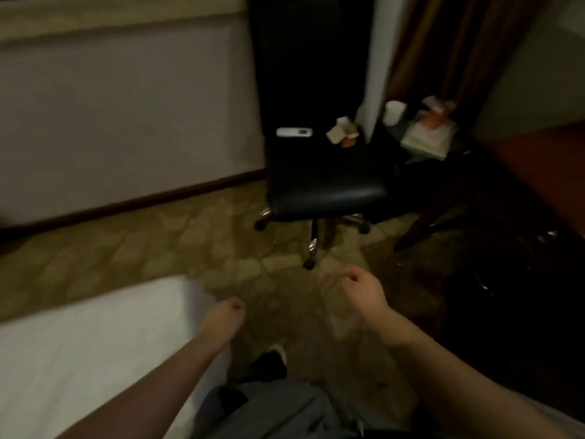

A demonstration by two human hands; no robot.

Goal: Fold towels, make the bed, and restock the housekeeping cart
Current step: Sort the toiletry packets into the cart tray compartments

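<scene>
White bed linen [79, 350] is seen at lower left, its corner beside the left hand [223, 318], whose fingers are curled downward; whether cloth is gripped cannot be told. The right hand [364, 288] is loosely clenched over patterned beige carpet [177, 242], nothing held. A black leather swivel chair [323, 172] is placed ahead, carrying a white remote [294, 132].

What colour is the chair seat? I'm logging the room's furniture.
Black and glossy chair seat, seen in the head view.
</scene>
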